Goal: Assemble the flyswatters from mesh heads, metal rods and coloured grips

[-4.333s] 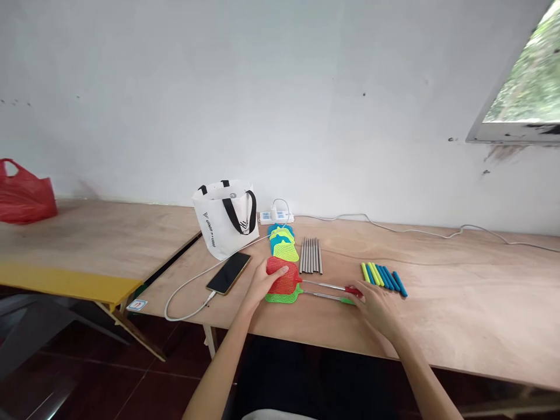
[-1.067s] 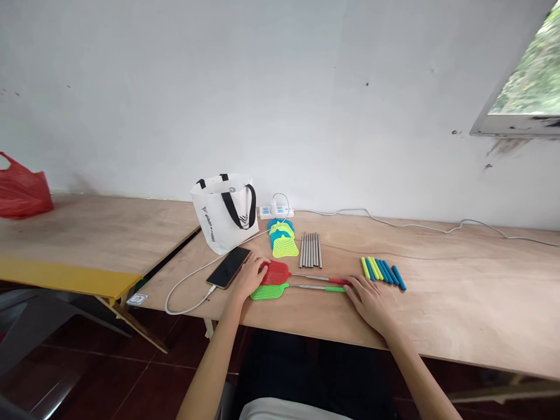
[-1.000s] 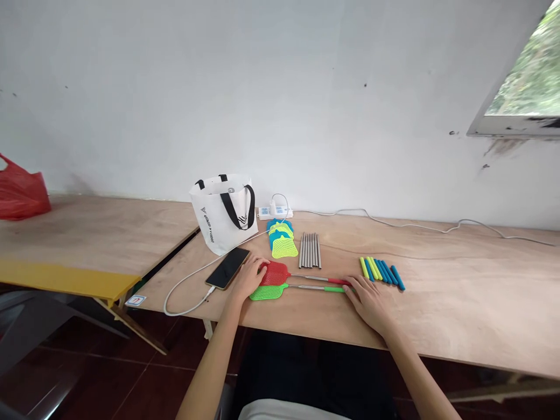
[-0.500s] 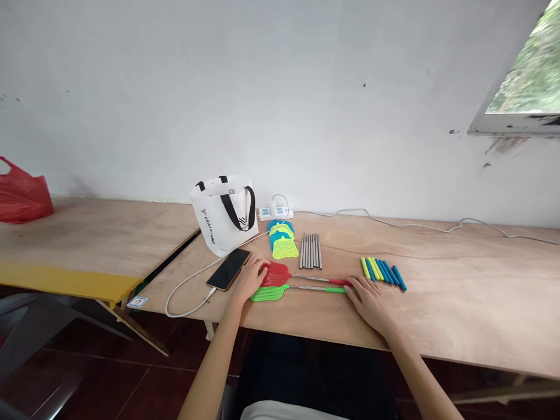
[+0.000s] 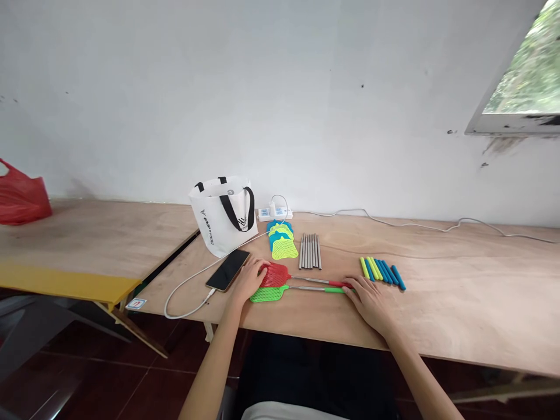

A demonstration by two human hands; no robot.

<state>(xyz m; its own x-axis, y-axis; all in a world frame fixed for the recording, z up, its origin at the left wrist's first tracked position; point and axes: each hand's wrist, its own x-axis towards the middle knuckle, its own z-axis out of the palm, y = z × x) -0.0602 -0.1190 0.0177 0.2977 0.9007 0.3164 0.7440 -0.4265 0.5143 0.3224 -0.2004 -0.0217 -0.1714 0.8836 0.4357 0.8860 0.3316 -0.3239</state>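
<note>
1. Both swatters [image 5: 275, 274] have slid along the table [image 5: 437, 315] toward the phone [image 5: 228, 270].
2. My left hand [image 5: 248, 279], open, rests on the red one's head beside the phone.
3. My right hand [image 5: 371, 300], open, lies against the handles [image 5: 336, 289], farther right, gripping nothing.
4. I'm squaring the pair up; lifting would need closed fingers.

Seen from above, the person's two forearms [image 5: 214, 361] are bare to the left hand [image 5: 247, 280] and right hand [image 5: 370, 300], long-fingered and slim. A strip of white top [image 5: 297, 411] shows at the lower edge, with dark trousers [image 5: 315, 367] just beyond it.

Red swatter [image 5: 275, 274] beside green swatter [image 5: 266, 293], flat, handles rightward
</note>
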